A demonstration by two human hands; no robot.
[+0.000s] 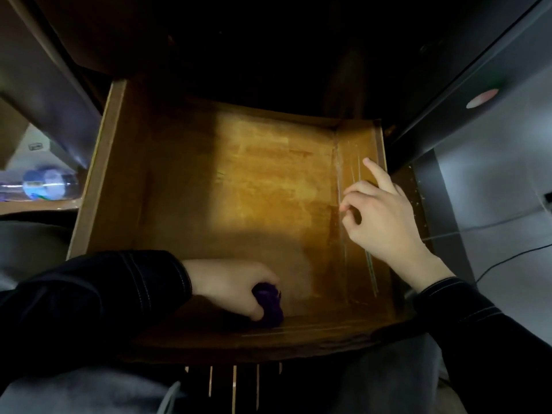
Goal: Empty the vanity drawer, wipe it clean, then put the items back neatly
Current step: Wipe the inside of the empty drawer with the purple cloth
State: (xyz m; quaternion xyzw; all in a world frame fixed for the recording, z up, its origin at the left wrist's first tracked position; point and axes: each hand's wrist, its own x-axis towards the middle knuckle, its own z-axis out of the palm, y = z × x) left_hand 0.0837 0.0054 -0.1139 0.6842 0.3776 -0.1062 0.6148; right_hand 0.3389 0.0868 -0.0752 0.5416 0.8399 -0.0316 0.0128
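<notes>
Fingers (257,312) of the left hand (230,286) are curled tight round a purple cloth (268,304), w/ the cloth bunched up & pressed down on the drawer floor near the front wall. That hand sits low in the front-left part of the drawer (254,186), partly in shadow. A black sleeve (119,291) w/ white stitch lines covers the left arm up to the wrist.

The right hand (383,218) holds nothing. Its pointer finger sticks out straight, up along the right side wall of the drawer, & the other fingers bend in loose. The thumb tip is close to the bent fingers but can't tell if they touch. The hand hovers over the right wall; can't tell if it rests on the wood. Its arm has a black sleeve too.

The drawer is brown wood, pulled out toward the person, w/ nothing in it but the cloth & the left hand. The middle of its floor is lit bright; the left side & back are dark. Thin pale scratch lines run along the right wall.

Outside the drawer, on the left, a clear bottle (44,185) w/ a blue label lies on its side, blurry. Grey trousers (397,377) show at the bottom. On the right, thin cords (490,225) cross a grey floor.
</notes>
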